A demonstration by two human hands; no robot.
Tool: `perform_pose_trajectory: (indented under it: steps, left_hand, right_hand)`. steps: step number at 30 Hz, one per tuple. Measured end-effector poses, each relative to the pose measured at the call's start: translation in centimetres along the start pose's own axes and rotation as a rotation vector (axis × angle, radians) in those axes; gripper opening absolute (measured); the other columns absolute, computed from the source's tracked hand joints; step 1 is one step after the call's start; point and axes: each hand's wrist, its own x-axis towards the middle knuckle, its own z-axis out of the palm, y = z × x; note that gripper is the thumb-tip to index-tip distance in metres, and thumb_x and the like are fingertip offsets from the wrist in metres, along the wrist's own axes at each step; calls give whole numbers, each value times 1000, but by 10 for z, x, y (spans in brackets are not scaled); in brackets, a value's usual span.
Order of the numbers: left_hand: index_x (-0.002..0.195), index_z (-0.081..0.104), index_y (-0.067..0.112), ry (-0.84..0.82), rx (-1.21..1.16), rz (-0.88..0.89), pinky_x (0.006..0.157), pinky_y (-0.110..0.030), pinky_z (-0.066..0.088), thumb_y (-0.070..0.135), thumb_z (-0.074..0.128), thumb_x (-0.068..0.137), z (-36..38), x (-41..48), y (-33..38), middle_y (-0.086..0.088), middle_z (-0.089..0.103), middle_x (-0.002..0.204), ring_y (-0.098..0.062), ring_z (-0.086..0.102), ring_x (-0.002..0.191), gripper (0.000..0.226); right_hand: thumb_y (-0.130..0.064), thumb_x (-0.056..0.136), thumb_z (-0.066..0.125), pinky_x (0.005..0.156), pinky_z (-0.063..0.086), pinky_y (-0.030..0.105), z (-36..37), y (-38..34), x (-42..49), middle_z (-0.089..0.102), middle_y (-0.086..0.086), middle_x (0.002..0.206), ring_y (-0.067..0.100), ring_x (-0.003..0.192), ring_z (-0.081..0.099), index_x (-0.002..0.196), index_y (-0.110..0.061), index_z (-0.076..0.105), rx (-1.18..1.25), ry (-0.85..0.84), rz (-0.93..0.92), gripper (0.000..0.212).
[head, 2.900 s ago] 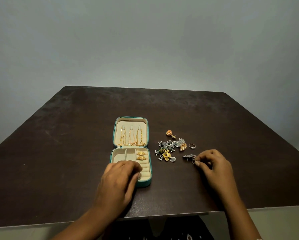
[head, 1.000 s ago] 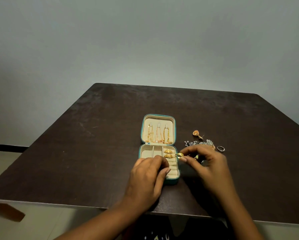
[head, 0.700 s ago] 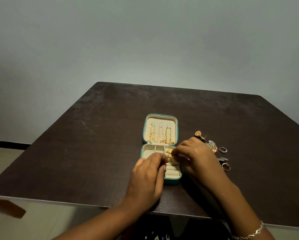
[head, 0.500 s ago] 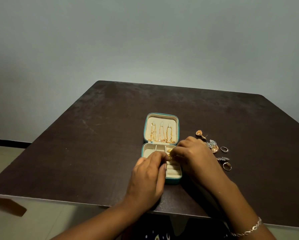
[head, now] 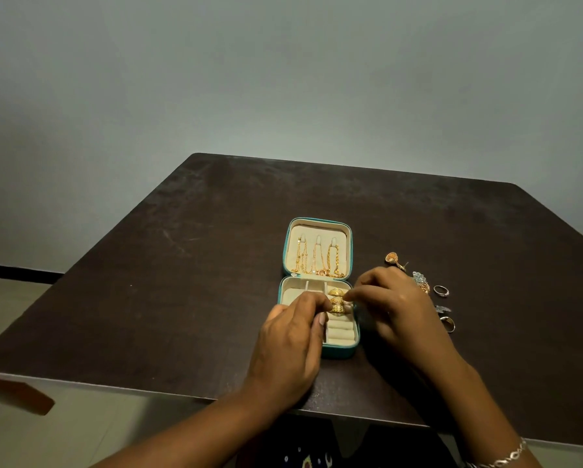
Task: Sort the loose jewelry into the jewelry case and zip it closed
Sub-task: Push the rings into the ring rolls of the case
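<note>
Right hand (head: 394, 309) seemingly brought a gold ring (head: 338, 309) into the case (head: 339, 352).

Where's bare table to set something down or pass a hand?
Bare: dark brown table left of the open teal jewelry case, to its edge, and the far strip behind it. Crowded: loose rings and earrings right of the case, by the right hand; left hand over its near half.
</note>
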Motion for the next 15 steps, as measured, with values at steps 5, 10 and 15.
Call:
perform_pose_trajectory:
  steps: [5, 10, 15]
  left_hand:
    - [96, 44, 28, -1, 0, 6, 57, -5, 29, 24, 35, 90, 0, 0, 0, 9, 63, 76, -2, 46, 61, 12]
    - [96, 44, 29, 0, -9, 8, 57, -6, 32, 24, 35, 90, 0, 0, 0, 9, 62, 76, -3, 48, 62, 12]
    - [96, 44, 28, -3, -5, 15, 56, -7, 32, 24, 34, 89, -1, 0, 1, 8, 63, 77, -4, 49, 63, 12]
  right_hand:
    - [11, 58, 70, 60, 38, 27, 7, -1, -7, 62, 5, 84, 23, 76, 57, 82, -17, 73, -23, -30, -6, 37]
    - [7, 58, 74, 58, 40, 27, 7, -1, -8, 62, 4, 84, 21, 77, 56, 81, -19, 73, -14, -32, 5, 34]
    - [-9, 69, 57, 63, 35, 26, 10, -2, -9, 61, 2, 81, 20, 75, 54, 80, -20, 72, -4, -3, -8, 22]
